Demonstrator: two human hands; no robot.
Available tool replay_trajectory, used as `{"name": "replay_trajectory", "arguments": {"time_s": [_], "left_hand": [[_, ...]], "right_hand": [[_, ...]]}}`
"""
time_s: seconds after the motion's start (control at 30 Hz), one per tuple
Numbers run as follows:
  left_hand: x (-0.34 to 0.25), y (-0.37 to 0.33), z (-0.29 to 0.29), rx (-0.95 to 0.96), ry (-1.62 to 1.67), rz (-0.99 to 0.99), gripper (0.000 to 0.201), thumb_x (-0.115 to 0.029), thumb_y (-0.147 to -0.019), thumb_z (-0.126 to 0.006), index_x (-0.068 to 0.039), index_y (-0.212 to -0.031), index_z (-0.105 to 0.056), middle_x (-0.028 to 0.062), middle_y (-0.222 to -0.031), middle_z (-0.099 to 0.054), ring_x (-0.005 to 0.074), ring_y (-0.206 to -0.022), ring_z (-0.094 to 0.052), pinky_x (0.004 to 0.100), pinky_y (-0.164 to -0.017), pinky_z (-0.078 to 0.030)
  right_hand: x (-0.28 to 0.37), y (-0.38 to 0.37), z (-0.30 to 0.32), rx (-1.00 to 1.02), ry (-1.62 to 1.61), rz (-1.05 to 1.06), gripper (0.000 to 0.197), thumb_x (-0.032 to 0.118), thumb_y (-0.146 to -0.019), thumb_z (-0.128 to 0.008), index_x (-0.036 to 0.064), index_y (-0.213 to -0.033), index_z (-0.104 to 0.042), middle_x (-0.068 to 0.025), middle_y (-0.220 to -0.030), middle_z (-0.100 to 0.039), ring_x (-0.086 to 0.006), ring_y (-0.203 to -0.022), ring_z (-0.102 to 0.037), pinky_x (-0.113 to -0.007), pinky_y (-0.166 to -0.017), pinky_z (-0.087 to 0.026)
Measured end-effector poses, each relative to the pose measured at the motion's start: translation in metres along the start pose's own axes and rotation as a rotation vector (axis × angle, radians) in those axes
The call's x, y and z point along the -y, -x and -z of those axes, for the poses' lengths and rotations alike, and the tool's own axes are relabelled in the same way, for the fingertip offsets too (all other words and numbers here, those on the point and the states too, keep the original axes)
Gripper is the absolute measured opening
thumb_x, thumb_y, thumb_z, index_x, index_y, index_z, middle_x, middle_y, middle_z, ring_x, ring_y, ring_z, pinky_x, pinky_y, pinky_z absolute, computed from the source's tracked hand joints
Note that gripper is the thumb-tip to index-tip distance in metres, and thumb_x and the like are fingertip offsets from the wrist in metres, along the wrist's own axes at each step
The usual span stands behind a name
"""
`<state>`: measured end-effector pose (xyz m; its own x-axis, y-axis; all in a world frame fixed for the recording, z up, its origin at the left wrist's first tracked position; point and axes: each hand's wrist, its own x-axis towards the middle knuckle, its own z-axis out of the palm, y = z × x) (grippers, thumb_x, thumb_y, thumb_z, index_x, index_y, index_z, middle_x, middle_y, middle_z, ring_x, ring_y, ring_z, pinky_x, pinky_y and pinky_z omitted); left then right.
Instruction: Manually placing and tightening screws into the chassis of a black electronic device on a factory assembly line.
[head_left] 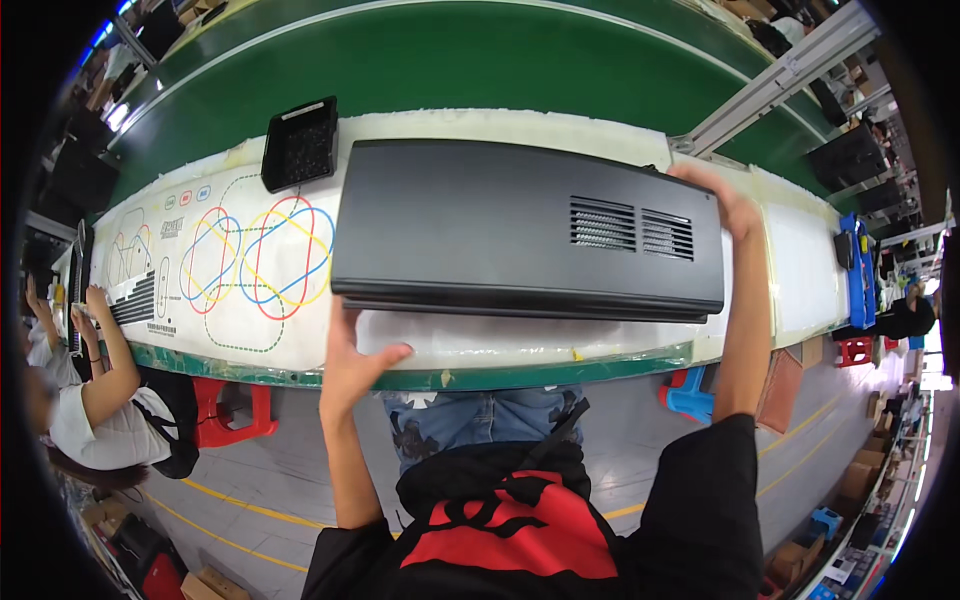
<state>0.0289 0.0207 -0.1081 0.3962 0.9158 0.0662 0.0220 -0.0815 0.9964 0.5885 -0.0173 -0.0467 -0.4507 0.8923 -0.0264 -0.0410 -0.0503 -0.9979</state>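
A large black rectangular case with two slotted vents is held between my hands over the white-covered workbench. My left hand grips its near left corner from below, thumb stretched out to the right and fingers hidden under the case. Around the far right corner wraps my right hand, its fingers partly hidden behind the edge. The near edge of the case looks raised off the bench surface. Just past its far left corner sits a black tray with small dark bits inside.
Coloured loops are printed on the bench cover at left. Beyond lies a green conveyor belt, with a metal post at far right. A blue bin stands on the right end. A co-worker works at left near a red stool.
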Motion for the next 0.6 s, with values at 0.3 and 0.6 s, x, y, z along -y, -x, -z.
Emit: {"name": "replay_trajectory", "arguments": {"time_s": [0.3, 0.6], "left_hand": [[0.037, -0.017, -0.026, -0.318, -0.085, 0.17, 0.062, 0.004, -0.059, -0.085, 0.004, -0.112, -0.055, 0.0109, -0.103, -0.065, 0.0226, -0.096, -0.062, 0.0338, -0.092, -0.047], [0.018, -0.085, -0.012, -0.108, 0.258, -0.03, 0.068, -0.033, -0.073, -0.083, 0.005, -0.121, -0.056, 0.0072, -0.108, -0.063, 0.0125, -0.092, -0.054, 0.0262, -0.084, -0.043]], "right_hand": [[-0.136, 0.016, 0.017, -0.485, 0.441, 0.194, 0.093, 0.03, -0.072, -0.075, -0.0058, -0.145, -0.03, -0.0174, -0.148, -0.036, -0.0266, -0.137, -0.032, -0.036, -0.113, -0.024], [0.089, -0.008, -0.133, -0.667, 0.062, 0.093, 0.097, 0.057, -0.079, -0.069, -0.0005, -0.146, -0.028, -0.0176, -0.143, -0.042, -0.0229, -0.13, -0.047, -0.036, -0.106, -0.039]]}}
